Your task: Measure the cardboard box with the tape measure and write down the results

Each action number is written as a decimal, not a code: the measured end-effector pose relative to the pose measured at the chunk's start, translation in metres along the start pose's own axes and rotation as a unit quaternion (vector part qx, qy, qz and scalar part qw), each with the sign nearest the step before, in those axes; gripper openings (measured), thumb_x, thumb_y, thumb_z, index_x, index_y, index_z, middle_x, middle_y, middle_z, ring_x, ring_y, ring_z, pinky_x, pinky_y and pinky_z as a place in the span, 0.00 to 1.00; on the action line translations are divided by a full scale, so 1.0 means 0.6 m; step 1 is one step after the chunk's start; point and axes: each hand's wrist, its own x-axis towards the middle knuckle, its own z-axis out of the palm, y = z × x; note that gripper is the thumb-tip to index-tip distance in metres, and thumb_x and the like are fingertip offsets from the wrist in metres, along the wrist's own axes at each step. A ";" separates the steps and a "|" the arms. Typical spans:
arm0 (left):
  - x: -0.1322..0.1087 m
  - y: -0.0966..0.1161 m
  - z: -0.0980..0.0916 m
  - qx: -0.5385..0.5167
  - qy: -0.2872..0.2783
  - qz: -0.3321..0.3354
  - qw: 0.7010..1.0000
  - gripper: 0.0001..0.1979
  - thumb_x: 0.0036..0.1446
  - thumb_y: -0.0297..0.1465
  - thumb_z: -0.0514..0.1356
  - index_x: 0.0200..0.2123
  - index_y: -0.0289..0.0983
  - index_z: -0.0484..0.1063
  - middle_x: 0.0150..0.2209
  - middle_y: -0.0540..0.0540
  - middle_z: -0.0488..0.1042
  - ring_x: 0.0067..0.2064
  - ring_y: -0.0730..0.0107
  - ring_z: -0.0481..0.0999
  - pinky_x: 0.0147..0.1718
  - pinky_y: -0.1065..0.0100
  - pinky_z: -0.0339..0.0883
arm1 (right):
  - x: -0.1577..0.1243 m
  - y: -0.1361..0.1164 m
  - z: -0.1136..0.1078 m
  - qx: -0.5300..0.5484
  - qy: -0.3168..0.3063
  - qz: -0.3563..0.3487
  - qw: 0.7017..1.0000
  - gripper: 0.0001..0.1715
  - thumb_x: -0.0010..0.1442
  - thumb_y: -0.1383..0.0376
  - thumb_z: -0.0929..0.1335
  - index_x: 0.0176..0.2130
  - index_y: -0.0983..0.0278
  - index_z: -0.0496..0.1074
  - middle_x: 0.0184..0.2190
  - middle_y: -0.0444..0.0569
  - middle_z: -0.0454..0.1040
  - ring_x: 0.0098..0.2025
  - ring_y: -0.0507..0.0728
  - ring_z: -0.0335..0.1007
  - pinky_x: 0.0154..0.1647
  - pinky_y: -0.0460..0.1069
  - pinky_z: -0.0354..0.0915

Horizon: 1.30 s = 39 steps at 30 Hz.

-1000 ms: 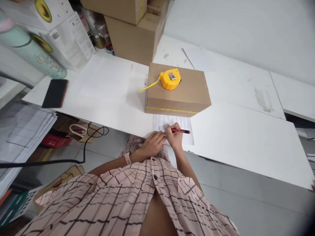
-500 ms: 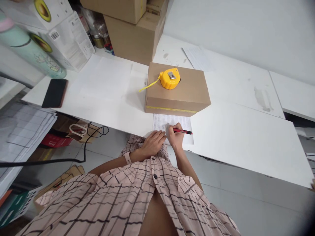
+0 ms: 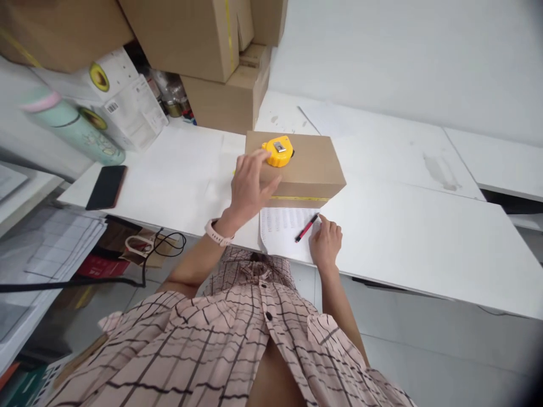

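Observation:
My left hand [image 3: 249, 183], with a pale pink band [image 3: 218, 233] on its wrist, reaches over the left end of a brown cardboard box [image 3: 311, 161]. Its fingers are apart, with the fingertips at the yellow tape measure [image 3: 279, 151] on top of the box. A red and black pen [image 3: 306, 229] lies slantwise on a printed sheet of paper [image 3: 282, 237] in front of the box. Just right of the pen, my right hand [image 3: 326, 243] rests at the sheet's edge, fingers loosely curled, holding nothing that shows.
A dark phone [image 3: 107, 187] lies at the table's left end, near a mint bottle [image 3: 78, 130] and white avocado-print boxes [image 3: 131, 110]. Large cardboard boxes [image 3: 220, 102] are stacked at the back. Another paper [image 3: 326, 117] lies behind the box. A black cable [image 3: 144, 271] hangs below the table's left edge.
My left hand has moved from the paper up to the tape measure. My right hand has let go of the pen, which now lies on the sheet, and has shifted right.

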 end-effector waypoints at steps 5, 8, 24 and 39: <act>0.103 -0.037 0.041 -0.008 -0.109 -0.068 0.992 0.35 0.55 0.36 0.67 0.63 0.36 0.58 0.61 0.34 0.67 0.64 0.45 0.64 0.62 0.47 0.57 | -0.008 -0.018 -0.022 0.080 0.127 0.009 0.989 0.21 0.69 0.64 0.57 0.55 0.65 0.70 0.43 0.59 0.76 0.46 0.64 0.68 0.49 0.59 0.61; 0.110 -0.015 0.042 -0.072 -0.127 -0.083 0.986 0.35 0.53 0.36 0.68 0.61 0.37 0.59 0.54 0.37 0.71 0.58 0.48 0.71 0.58 0.47 0.63 | 0.010 -0.049 -0.067 0.187 0.172 0.038 0.966 0.21 0.70 0.57 0.58 0.53 0.62 0.72 0.43 0.58 0.76 0.47 0.63 0.71 0.51 0.60 0.63; 0.076 -0.013 -0.085 -0.295 -0.218 -0.209 0.907 0.32 0.53 0.44 0.63 0.59 0.40 0.62 0.41 0.45 0.77 0.40 0.62 0.79 0.35 0.66 0.71 | 0.218 -0.089 -0.176 0.632 -0.097 0.170 0.750 0.34 0.46 0.37 0.75 0.24 0.61 0.64 0.20 0.39 0.62 0.23 0.49 0.56 0.24 0.47 0.54; 0.113 -0.193 -0.126 -0.195 -0.048 -0.321 0.926 0.22 0.54 0.43 0.60 0.48 0.37 0.64 0.32 0.49 0.73 0.24 0.73 0.70 0.21 0.73 0.57 | 0.350 -0.020 -0.068 0.424 -0.109 0.263 0.860 0.27 0.55 0.42 0.72 0.33 0.64 0.73 0.41 0.57 0.79 0.38 0.61 0.72 0.38 0.52 0.63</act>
